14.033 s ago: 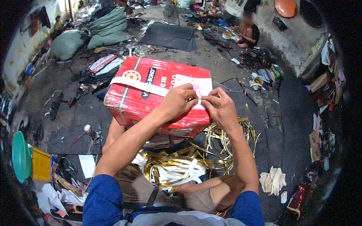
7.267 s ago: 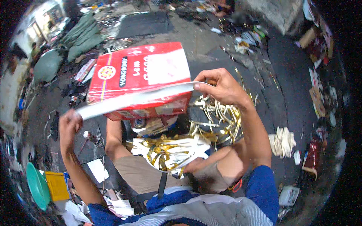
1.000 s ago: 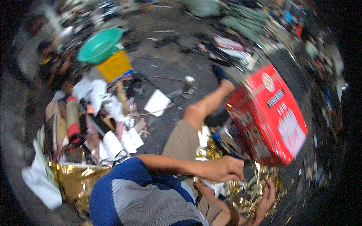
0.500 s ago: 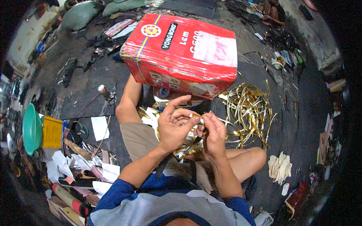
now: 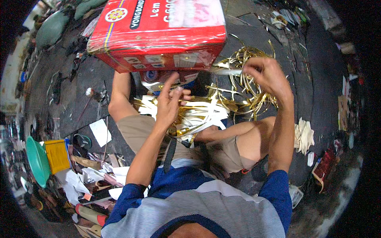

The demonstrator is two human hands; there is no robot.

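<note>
The right hand [image 5: 266, 76] pinches a pale strip [image 5: 227, 71] (blurred) below the red box [image 5: 158, 35]; the left hand [image 5: 170, 104] hangs open, empty.

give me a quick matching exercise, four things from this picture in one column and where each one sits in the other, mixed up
Things:
1 red box
2 green bowl
3 gold strips
4 yellow tub

Places:
a under the right hand
b far left, next to the yellow tub
c top, in front of the knees
d between the bowl and a paper sheet

Pairs: 1-c, 2-b, 3-a, 4-d
</note>
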